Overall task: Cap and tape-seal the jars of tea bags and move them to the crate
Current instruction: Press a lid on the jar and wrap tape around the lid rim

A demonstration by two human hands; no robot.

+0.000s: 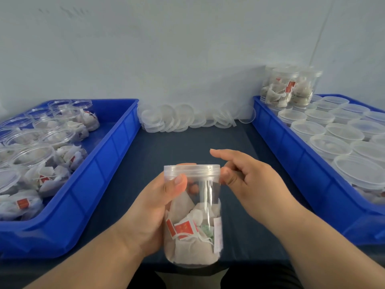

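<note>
A clear plastic jar [200,236] holding white tea bags with red tags is in front of me above the table's near edge. Its clear cap [191,170] sits on top. My left hand [154,207] grips the jar's left side, thumb across the front just under the cap. My right hand [248,180] is at the cap's right edge; its thumb touches the cap, the index finger points left above it, the other fingers are curled. No tape is visible.
A blue crate [116,155] on the left holds several open jars of tea bags. A blue crate [291,155] on the right holds several capped jars, with more stacked at its far corner [289,88]. Loose clear lids [187,117] lie against the wall on the dark table [187,142].
</note>
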